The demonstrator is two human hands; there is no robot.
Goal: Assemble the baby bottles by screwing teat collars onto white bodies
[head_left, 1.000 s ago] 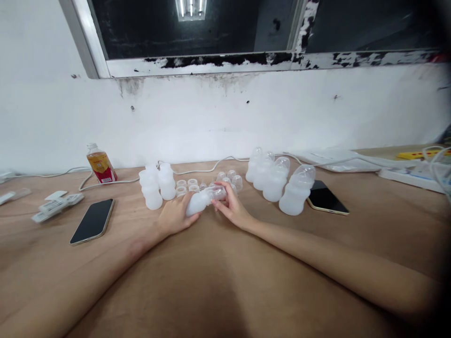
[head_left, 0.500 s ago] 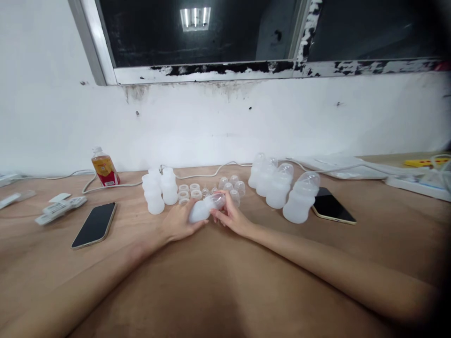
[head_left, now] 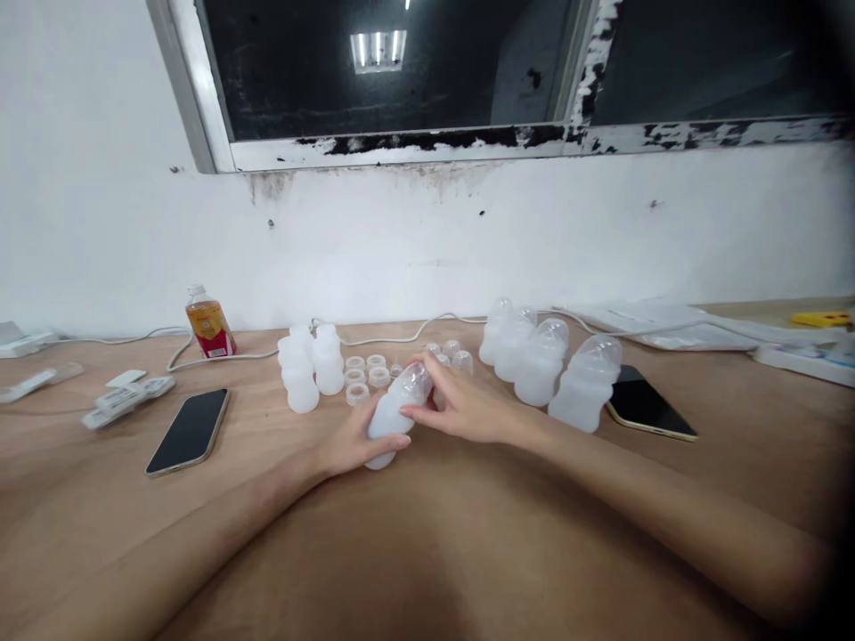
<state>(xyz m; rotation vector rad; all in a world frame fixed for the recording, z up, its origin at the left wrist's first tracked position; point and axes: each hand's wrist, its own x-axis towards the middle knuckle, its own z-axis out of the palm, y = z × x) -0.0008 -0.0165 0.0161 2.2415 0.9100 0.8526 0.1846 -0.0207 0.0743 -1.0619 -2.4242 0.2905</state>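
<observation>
A frosted white baby bottle (head_left: 386, 425) with a clear dome cap (head_left: 415, 381) leans to the right between my hands. My left hand (head_left: 356, 436) is wrapped round its body, thumb across the front. My right hand (head_left: 460, 401) grips the cap end with thumb and fingers. Just behind lie several white collar rings (head_left: 357, 393) and a few nipples (head_left: 396, 369), partly hidden. Loose clear caps (head_left: 460, 361) sit behind my right hand. Several open bottles (head_left: 302, 385) stand at the left. Several capped bottles (head_left: 582, 392) stand in a row at the right.
On the left are a phone (head_left: 188, 432), small white packets (head_left: 124, 401) and a drink bottle (head_left: 210, 325). A second phone (head_left: 645, 401) lies by the capped bottles. A white cable (head_left: 427, 328) runs along the wall. A plastic bag (head_left: 658, 325) and power strip (head_left: 802, 358) lie at right.
The held bottle has tipped more upright and come nearer to me, its base now lower. My right hand has turned over the cap. The camera view has shifted slightly.
</observation>
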